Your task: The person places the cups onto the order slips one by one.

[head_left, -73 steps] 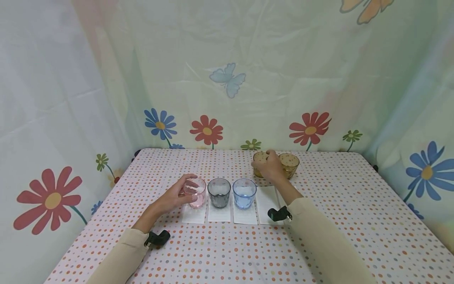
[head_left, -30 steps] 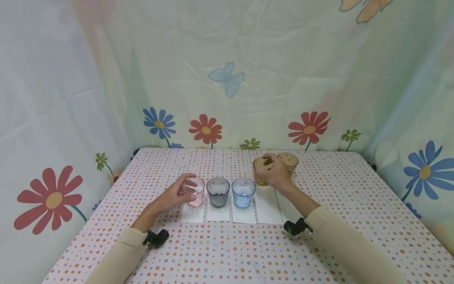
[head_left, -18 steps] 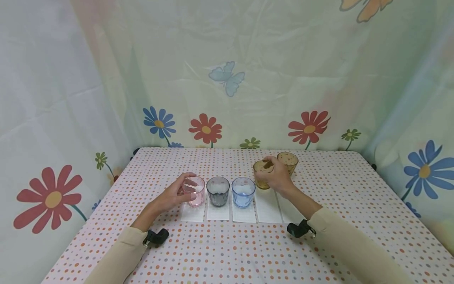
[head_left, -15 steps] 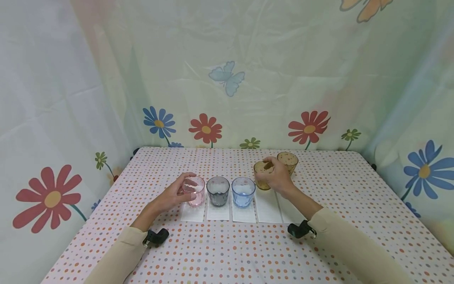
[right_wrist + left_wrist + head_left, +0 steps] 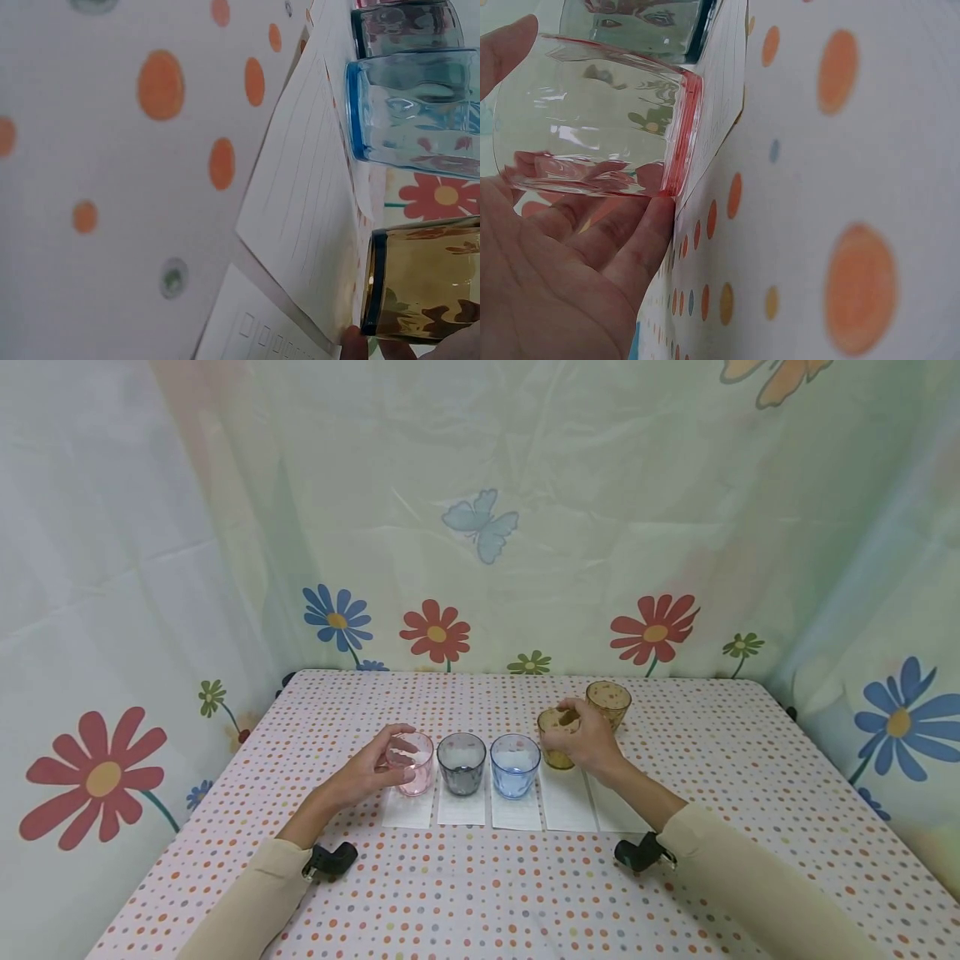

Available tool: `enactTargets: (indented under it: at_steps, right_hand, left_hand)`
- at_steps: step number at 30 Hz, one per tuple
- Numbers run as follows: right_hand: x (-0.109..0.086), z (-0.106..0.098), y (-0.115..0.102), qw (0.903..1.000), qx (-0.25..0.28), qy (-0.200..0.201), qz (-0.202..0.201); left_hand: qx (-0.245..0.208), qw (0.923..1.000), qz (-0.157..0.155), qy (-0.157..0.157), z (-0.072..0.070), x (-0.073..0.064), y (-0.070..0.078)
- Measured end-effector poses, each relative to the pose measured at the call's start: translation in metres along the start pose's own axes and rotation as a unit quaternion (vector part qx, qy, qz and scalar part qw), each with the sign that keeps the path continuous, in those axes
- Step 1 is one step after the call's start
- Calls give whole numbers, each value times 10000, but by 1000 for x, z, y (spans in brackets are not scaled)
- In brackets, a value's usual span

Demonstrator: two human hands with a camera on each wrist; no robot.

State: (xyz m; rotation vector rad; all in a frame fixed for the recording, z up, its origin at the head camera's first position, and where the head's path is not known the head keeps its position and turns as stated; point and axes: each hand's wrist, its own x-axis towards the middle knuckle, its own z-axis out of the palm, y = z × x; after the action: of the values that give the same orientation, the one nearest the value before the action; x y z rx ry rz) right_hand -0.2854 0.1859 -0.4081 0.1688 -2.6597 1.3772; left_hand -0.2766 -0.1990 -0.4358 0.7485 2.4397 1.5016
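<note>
My left hand (image 5: pixel 367 772) curves round a clear pink glass (image 5: pixel 417 783), thumb on the near side and fingers behind. In the left wrist view, the fingertips (image 5: pixel 658 214) lie along the glass near its pink base. My right hand (image 5: pixel 591 742) holds an amber glass (image 5: pixel 557 760) by its side, upright, at the far end of a white paper sheet (image 5: pixel 566 802). The right wrist view shows its dark base (image 5: pixel 376 281) close to that sheet's edge, with fingertips (image 5: pixel 355 345) beside it. A second amber glass (image 5: pixel 611 697) stands just behind the right hand.
A grey glass (image 5: pixel 462 768) and a blue glass (image 5: pixel 515 768) stand on their own sheets between the hands. Another sheet (image 5: pixel 615 806) lies partly under the right forearm. The table (image 5: pixel 450 893) has a dotted cloth, and a flowered curtain (image 5: pixel 480 460) hangs behind.
My right hand has gripped the left amber glass and brought it nearer, away from the other amber glass, to the far end of the fourth sheet. The left hand stays at the pink glass.
</note>
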Motion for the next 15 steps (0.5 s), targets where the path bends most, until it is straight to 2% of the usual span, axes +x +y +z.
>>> enactTargets:
  at_steps: [15]
  right_hand:
    - [-8, 4, 3, 10000, 36, -48, -67]
  left_hand:
    - [15, 10000, 58, 12, 0, 0, -1]
